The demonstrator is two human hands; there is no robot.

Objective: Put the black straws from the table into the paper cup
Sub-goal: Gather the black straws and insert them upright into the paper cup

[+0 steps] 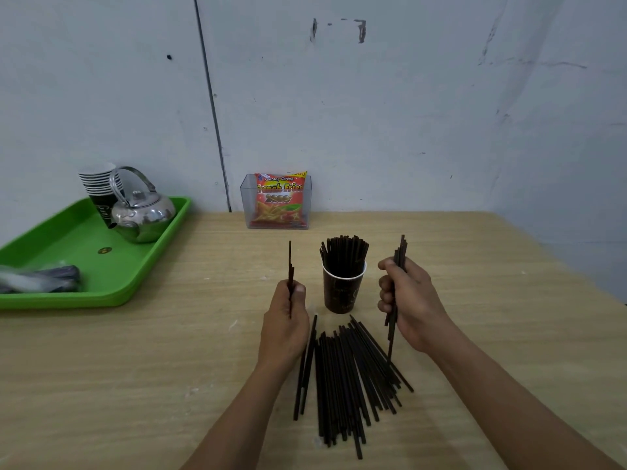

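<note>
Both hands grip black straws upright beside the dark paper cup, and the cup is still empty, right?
Not empty: the head view shows the dark paper cup already packed with black straws. The left hand and right hand do each grip straws upright beside it.

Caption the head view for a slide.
Left hand and right hand hold black straws upright beside the part-filled paper cup.
</note>
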